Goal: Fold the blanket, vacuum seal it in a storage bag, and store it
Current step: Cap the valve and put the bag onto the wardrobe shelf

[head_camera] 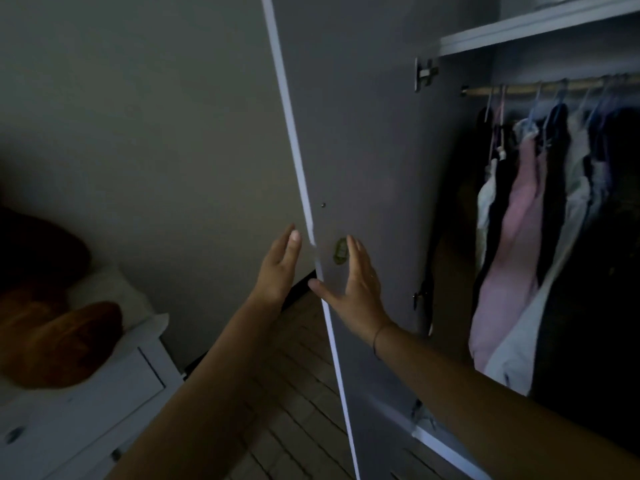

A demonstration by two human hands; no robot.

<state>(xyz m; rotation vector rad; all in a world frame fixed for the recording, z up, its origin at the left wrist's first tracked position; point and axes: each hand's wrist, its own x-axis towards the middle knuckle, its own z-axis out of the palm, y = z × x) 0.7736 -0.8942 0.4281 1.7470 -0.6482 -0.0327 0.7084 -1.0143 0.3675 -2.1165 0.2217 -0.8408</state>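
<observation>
**Both hands at the edge of the open wardrobe door**

Two bare forearms reach up from the bottom of the view toward the wardrobe door (363, 133), which stands open with its white edge facing the camera. The left hand (280, 268) is on the outer side of that edge, fingers straight and together, holding nothing; whether the fingertips touch the door cannot be told. The right hand (356, 292) lies spread against the inner face of the door, fingers pointing up and thumb stretched out to the edge, gripping nothing. A thin bracelet (377, 337) circles its wrist. Just beside its fingertips sits a small oval mark (341, 250).

Inside the wardrobe, clothes (519, 220) hang from a rail (536, 87) under a white shelf (519, 32). A metal hinge (425, 72) shows at the upper corner.

To the left, a white chest of drawers (104, 410) carries brown cushions (69, 341). Wooden floor (294, 375) runs between it and the door.

Where the blanket is cannot be told from this view.
</observation>
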